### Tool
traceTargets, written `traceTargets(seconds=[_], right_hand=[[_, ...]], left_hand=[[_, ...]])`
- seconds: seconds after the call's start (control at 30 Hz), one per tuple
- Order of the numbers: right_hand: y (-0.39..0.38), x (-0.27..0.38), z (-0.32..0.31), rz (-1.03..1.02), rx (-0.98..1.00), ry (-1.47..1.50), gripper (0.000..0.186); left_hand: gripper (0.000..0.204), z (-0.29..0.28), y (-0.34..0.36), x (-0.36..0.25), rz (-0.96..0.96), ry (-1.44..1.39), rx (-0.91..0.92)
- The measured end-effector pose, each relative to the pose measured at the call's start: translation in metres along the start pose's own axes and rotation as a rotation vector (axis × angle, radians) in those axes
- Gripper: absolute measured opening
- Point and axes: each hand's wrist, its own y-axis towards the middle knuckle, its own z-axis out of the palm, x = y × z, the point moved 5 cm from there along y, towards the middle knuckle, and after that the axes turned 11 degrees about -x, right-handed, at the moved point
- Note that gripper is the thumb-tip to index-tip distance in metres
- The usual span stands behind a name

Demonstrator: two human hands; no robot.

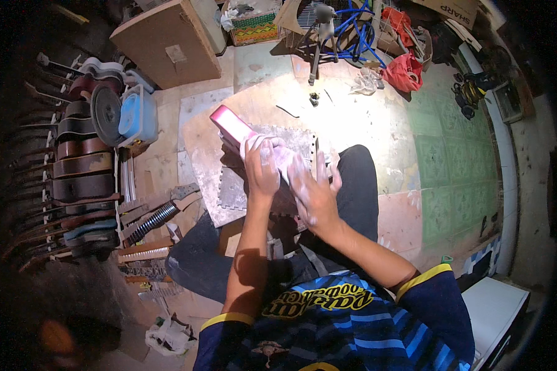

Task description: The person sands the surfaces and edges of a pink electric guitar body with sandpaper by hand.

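Note:
A glossy pink piece with a pale, brightly lit face juts up and left from between my hands. Its lower part runs into a whitish-pink, dusty portion whose shape I cannot make out. My left hand grips this piece, its fingers lying over the dusty part. Close to the lower right end of the piece is my right hand, fingers stretched and apart. White powder coats the fingers of both hands. Beneath them lies a grey foam mat with toothed edges, on a worn board.
Guitar bodies stand racked on the left, beside a blue-white plastic tub. Guitar necks lie near my left knee. A cardboard box, a blue cable and a red bag are at the back.

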Motion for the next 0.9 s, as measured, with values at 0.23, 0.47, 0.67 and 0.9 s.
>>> traceTargets(seconds=[0.23, 0.47, 0.67, 0.9], right_hand=[[-0.002, 0.004, -0.003, -0.03, 0.013, 0.004, 0.071], [-0.002, 0.006, -0.008, -0.048, 0.052, 0.023, 0.061], [0.037, -0.04, -0.011, 0.357, -0.04, 0.37, 0.043], [-0.003, -0.071, -0.016, 0.585, -0.126, 0.564, 0.038]], left_hand=[[0.045, 0.0, 0.002, -0.006, 0.031, -0.027, -0.025], [0.048, 0.002, 0.004, 0.003, 0.022, -0.017, 0.02], [0.035, 0.013, 0.005, 0.003, -0.06, 0.006, 0.095], [0.062, 0.021, 0.01, -0.016, 0.115, 0.173, 0.253]])
